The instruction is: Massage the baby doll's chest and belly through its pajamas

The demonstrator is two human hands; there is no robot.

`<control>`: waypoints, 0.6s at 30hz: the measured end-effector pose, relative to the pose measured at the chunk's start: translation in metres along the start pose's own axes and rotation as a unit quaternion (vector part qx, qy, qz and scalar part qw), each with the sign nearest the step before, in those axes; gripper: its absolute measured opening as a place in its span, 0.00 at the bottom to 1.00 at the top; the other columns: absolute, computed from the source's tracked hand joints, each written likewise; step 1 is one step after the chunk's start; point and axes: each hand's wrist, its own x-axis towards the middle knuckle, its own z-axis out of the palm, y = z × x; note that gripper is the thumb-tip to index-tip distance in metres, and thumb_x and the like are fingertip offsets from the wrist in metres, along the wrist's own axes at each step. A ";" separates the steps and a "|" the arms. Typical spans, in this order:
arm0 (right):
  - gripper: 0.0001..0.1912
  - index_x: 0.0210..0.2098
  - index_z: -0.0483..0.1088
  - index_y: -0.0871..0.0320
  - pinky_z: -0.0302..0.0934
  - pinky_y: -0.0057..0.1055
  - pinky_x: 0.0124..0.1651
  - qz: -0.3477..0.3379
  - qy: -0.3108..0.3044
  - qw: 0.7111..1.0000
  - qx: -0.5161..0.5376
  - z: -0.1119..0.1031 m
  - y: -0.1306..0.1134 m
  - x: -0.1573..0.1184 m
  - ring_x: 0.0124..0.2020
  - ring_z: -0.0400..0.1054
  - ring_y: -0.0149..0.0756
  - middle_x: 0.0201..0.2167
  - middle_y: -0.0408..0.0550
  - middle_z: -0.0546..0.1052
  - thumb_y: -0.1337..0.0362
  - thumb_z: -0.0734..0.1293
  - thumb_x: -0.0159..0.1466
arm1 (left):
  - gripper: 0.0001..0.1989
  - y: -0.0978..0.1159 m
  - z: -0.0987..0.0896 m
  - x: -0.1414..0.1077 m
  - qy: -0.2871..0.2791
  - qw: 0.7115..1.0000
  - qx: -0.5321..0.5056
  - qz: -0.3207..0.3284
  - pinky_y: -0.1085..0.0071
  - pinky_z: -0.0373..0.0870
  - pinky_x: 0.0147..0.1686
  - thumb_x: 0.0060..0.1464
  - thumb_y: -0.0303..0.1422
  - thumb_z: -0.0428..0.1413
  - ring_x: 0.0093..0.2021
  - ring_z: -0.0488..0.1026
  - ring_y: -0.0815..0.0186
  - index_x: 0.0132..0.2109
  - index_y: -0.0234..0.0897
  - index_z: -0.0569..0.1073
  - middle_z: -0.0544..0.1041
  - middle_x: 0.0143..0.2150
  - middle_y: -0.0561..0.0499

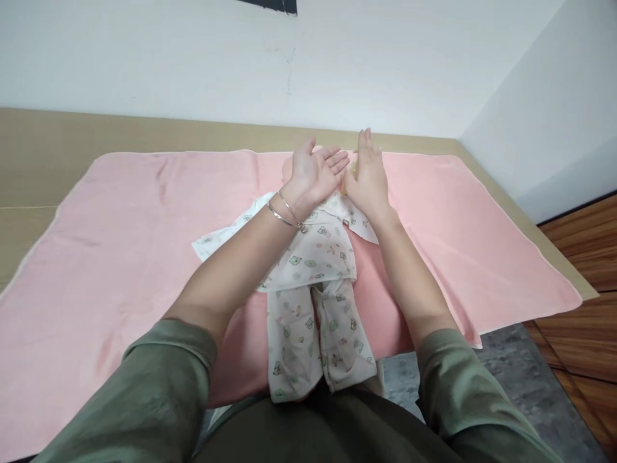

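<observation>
My left hand (318,170) is palm up with its fingers stretched out, above the collar of a baby outfit. Nothing visible lies on the palm. My right hand (369,177) is close beside its fingertips, back of the hand towards me. Between its thumb and fingers shows a small yellowish, see-through thing (355,169), mostly hidden. Below lies a white baby top (313,257) with small green and brown prints, its sleeves spread out. Matching trousers (294,341) hang towards me over the table's front edge. A pinkish rounded shape (287,168) shows partly behind my left hand.
A pink cloth (159,257) with a pale edge covers most of the wooden table (29,148). The white wall (193,71) rises behind it. Wood-grained drawers (588,334) stand at the right, above a grey floor (520,379).
</observation>
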 end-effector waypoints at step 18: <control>0.26 0.61 0.66 0.66 0.43 0.63 0.72 0.023 0.013 0.998 -0.058 0.000 -0.020 0.000 0.71 0.57 0.52 0.67 0.65 0.67 0.68 0.54 0.65 | 0.26 0.017 -0.025 -0.098 0.038 0.998 0.026 -0.032 0.53 0.59 0.70 0.68 0.43 0.40 0.70 0.65 0.55 0.63 0.35 0.68 0.75 0.62 0.42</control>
